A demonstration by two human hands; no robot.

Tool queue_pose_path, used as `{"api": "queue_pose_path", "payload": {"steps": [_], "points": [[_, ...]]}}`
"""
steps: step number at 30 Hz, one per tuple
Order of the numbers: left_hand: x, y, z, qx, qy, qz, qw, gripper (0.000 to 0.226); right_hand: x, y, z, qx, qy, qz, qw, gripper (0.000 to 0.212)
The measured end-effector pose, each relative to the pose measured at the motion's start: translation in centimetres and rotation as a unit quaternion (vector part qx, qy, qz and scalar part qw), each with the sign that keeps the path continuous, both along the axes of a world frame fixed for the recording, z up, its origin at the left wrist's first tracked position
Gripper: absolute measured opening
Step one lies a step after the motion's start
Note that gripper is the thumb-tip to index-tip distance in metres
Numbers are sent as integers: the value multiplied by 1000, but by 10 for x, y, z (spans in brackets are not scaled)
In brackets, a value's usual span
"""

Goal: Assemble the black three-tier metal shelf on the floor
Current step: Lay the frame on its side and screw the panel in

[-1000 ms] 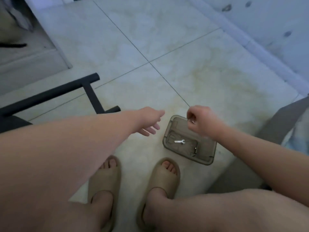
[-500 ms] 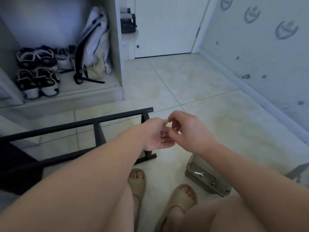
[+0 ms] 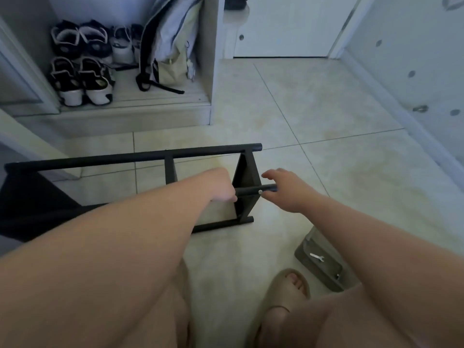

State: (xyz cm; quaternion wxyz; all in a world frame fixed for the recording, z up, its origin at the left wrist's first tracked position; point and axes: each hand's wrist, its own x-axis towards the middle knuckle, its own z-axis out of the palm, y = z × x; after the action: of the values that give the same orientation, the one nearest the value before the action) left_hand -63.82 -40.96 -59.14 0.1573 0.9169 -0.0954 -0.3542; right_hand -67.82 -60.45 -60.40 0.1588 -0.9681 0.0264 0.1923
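The black metal shelf frame [image 3: 160,155] lies on its side on the tiled floor. My left hand [image 3: 221,188] grips its near upper black tube [image 3: 247,191] just left of the end crosspiece [image 3: 247,182]. A small silver screw [image 3: 260,191] sits in that tube. My right hand [image 3: 286,190] hovers over the tube's end, thumb tip touching beside the screw, index finger stretched loosely above the tube. The left forearm hides part of the frame.
A translucent grey parts box [image 3: 324,270] holding a small wrench [image 3: 316,257] stands on the floor by my right foot. A shoe cabinet with shoes [image 3: 80,79] and a backpack [image 3: 168,46] is at the back left. A wall runs along the right.
My hands, which met around a small part half a second ago, have dropped to the frame. The left now grips the tube and the right is at the screw.
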Motion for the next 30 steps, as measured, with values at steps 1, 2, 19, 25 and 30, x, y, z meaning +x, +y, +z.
{"api": "queue_pose_path", "payload": {"steps": [1, 2, 19, 25, 30], "points": [[5, 0, -5, 25, -16, -39, 999, 35, 7, 0, -6, -12, 9, 6, 1000, 54], [9, -1, -9, 52, -33, -76, 995, 40, 14, -1, -12, -19, 22, 11, 1000, 57], [10, 1, -30, 133, 6, -302, 944, 53, 7, -11, -30, -20, 121, 4, 992, 41], [-22, -7, -25, 159, 3, -349, 924, 47, -34, -8, -28, -39, 153, 16, 987, 45], [-37, -12, -25, 195, 25, -376, 905, 46, -70, -3, -27, -25, 156, 20, 987, 45]]}}
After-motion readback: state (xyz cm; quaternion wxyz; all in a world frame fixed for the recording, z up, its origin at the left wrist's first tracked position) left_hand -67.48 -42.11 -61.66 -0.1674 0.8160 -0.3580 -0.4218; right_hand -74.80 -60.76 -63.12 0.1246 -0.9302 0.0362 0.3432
